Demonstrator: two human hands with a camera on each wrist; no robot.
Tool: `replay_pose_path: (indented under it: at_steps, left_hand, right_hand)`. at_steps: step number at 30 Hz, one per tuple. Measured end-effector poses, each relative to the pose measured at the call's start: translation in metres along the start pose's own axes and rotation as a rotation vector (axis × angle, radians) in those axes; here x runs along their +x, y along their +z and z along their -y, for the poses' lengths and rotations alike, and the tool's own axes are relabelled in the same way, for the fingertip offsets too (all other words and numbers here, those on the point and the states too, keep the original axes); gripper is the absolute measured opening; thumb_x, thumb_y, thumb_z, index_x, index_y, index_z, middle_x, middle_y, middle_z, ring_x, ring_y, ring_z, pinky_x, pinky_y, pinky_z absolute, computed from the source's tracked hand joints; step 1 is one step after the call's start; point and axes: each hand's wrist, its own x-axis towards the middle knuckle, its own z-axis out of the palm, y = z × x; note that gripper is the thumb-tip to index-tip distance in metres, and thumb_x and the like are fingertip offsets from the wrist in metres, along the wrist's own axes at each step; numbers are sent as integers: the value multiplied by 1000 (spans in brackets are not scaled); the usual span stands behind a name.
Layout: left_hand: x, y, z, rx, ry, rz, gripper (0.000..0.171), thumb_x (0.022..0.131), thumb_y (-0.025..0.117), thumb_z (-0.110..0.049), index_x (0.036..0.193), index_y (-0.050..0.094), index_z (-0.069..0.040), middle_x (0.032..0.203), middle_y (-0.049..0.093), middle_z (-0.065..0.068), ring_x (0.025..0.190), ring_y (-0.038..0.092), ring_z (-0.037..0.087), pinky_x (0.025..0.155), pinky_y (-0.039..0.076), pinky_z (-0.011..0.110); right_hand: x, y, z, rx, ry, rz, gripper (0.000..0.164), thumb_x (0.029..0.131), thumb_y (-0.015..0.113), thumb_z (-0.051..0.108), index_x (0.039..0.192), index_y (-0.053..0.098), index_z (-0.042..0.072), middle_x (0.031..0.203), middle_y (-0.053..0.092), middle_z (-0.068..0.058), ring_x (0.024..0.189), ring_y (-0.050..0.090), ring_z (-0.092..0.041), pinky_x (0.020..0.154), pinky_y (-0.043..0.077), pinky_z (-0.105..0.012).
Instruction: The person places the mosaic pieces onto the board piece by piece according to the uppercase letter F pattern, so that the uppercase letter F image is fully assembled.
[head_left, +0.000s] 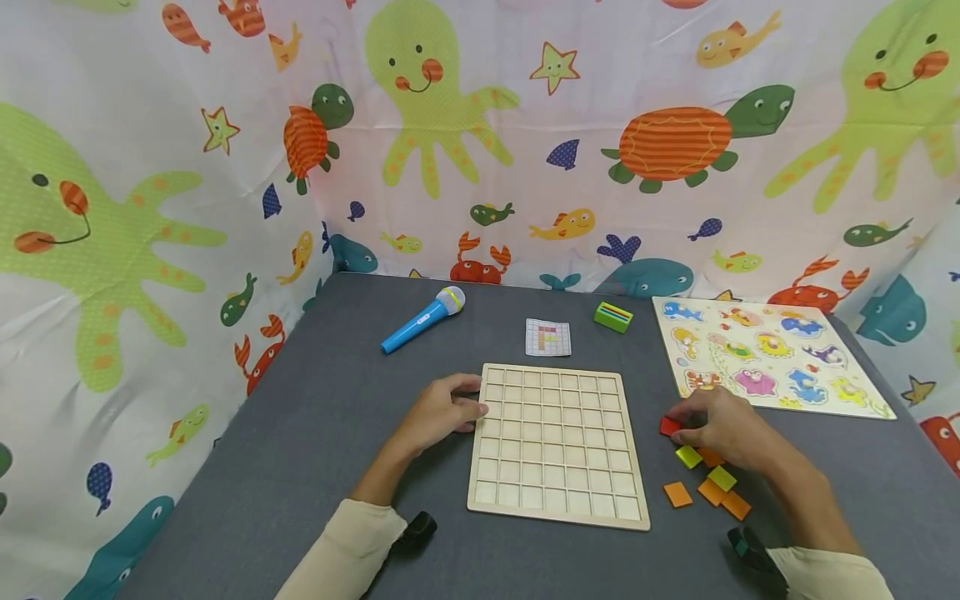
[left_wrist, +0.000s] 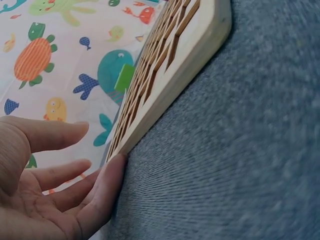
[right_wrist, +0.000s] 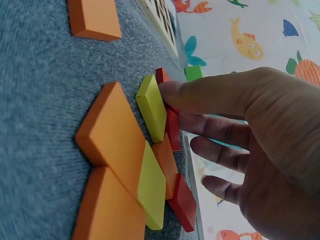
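Observation:
A square wooden grid board [head_left: 558, 446] lies flat on the table. My left hand [head_left: 442, 410] is at its left edge; in the left wrist view, a fingertip [left_wrist: 116, 167] touches the board's side while the thumb stays apart from it. To the right of the board, my right hand [head_left: 723, 425] pinches a red square tile [head_left: 670, 426] between thumb and fingers at the top of a small group of tiles. Close by lie a yellow tile [head_left: 688, 457], another yellow tile [head_left: 722, 477] and several orange tiles [head_left: 678, 494]. More red tiles [right_wrist: 183, 202] show under the right hand.
Behind the board are a small printed pattern card [head_left: 548, 337], a green block with coloured stripes [head_left: 613, 317] and a blue toy microphone [head_left: 423, 320]. A sea-animal puzzle board [head_left: 772, 358] lies at the back right. A printed cloth [head_left: 480, 150] hangs behind the grey table [head_left: 300, 467].

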Motion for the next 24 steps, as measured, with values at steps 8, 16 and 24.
replay_pose_path:
  at_steps: [8,16,24]
  left_hand:
    - [2,0,5,-18,0,-16,51,97,76,-8,145,61,-1,143,64,17,116,72,27,85,65,37]
    - [1,0,5,1,-9,0,57,93,79,-4,146,60,-1,139,65,17,118,70,29,84,65,36]
    - [-1,0,4,-1,-18,12,59,89,79,3,144,60,4,131,65,19,114,69,29,82,65,37]
  right_hand:
    - [1,1,4,-19,-29,21,31,90,84,17,117,79,3,99,70,-3,87,59,-19,68,53,-26]
    - [1,4,7,-80,-68,-9,28,92,81,20,115,81,4,99,72,1,89,58,-18,70,52,-26]
    - [3,4,19,-88,-90,-85,33,94,81,28,118,80,6,108,72,-2,101,55,-24,84,49,-41]
